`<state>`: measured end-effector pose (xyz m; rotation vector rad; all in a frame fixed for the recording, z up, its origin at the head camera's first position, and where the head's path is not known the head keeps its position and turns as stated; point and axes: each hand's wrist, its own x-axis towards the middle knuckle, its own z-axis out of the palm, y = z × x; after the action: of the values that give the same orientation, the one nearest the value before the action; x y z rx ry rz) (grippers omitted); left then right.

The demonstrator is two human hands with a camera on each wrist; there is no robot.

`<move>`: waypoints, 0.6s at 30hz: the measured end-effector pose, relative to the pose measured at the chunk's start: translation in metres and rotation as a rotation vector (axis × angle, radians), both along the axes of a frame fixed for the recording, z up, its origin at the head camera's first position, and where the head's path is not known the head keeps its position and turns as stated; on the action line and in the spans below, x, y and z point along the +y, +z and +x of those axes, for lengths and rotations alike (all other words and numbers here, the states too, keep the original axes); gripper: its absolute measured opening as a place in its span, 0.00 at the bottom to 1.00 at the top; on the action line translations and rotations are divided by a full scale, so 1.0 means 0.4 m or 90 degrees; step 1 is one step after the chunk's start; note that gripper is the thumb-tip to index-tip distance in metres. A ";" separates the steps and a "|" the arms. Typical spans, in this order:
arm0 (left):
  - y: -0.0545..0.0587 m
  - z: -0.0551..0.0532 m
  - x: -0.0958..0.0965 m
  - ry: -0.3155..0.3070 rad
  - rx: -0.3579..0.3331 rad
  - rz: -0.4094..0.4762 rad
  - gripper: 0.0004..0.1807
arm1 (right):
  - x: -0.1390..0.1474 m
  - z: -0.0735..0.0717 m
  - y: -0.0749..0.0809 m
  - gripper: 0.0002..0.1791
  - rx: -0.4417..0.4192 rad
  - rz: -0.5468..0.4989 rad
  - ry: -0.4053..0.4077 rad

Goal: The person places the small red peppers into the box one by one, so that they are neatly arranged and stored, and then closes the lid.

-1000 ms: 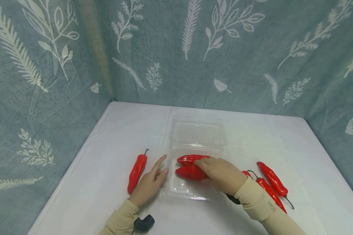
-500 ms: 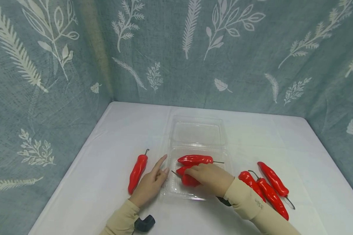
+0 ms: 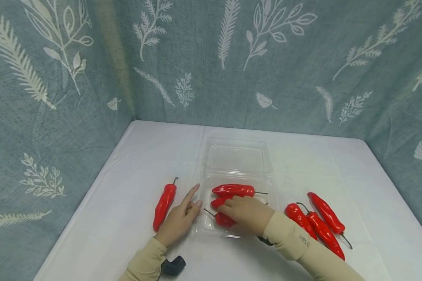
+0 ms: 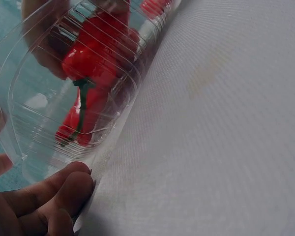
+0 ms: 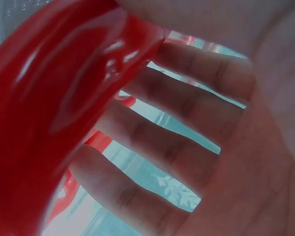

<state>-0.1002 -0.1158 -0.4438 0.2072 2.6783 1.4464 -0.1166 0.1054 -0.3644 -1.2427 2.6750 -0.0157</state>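
Leaf-patterned blue-green cloth [image 3: 211, 93] behind and beside a white-covered table [image 3: 144, 156].

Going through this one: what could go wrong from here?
The glossy pepper in the right hand might slip from the fingers or nudge the middle pepper close beside it. The clear container looks thin and might flex or shift if pressed, despite the left hand beside it.

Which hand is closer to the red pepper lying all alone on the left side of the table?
The left hand: it's right beside the lone pepper. The right hand is farther away, over the clear box, holding another pepper.
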 end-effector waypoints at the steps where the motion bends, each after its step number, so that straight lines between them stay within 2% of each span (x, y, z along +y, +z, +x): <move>1: 0.000 0.000 0.000 0.001 0.001 0.000 0.30 | -0.002 0.002 -0.001 0.34 -0.001 0.002 0.000; 8: -0.002 -0.001 0.002 0.001 -0.004 -0.004 0.30 | -0.007 0.006 -0.009 0.36 0.001 0.021 -0.007; 18: 0.001 -0.002 0.003 0.003 -0.006 -0.002 0.30 | -0.008 0.002 -0.015 0.31 0.011 0.039 0.002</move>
<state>-0.1010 -0.1144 -0.4435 0.1942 2.6741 1.4414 -0.1159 0.1023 -0.3704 -1.2335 2.6670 0.0770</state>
